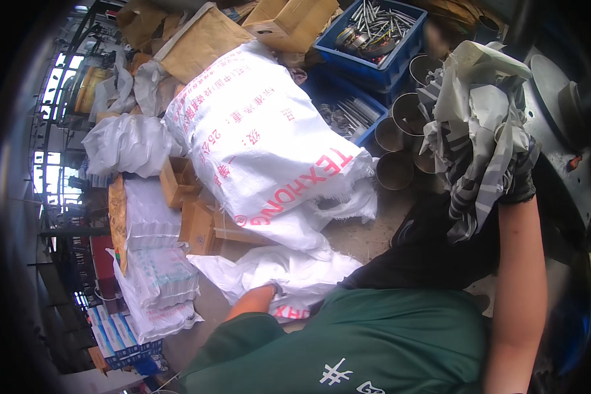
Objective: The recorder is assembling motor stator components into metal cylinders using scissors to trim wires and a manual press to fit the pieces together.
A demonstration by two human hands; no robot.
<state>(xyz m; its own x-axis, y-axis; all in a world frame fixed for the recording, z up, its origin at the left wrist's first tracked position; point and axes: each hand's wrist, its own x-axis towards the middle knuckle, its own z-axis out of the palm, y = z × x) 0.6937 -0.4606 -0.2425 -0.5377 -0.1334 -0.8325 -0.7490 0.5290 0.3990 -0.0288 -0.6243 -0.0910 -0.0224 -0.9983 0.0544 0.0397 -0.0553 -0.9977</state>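
My right hand [521, 182], in a dark glove, is closed on a bunch of crumpled white-and-grey sheets [476, 111], held up at the right; they could be paper or plastic. On the left, my forearm reaches down to a white woven sack [295, 266] with red print. Only a bit of my left hand [277, 289] shows there; folds of the sack hide its fingers. Beyond it rests a large, full white woven sack [262, 131] with red lettering and a frayed end.
Blue crates [391, 72] of metal rods stand at the back, near several round metal tubes [395, 171]. Cardboard boxes [200, 223] and stacked plastic-wrapped packs [154, 262] lie left. A large round metal part [555, 98] stands at the far right.
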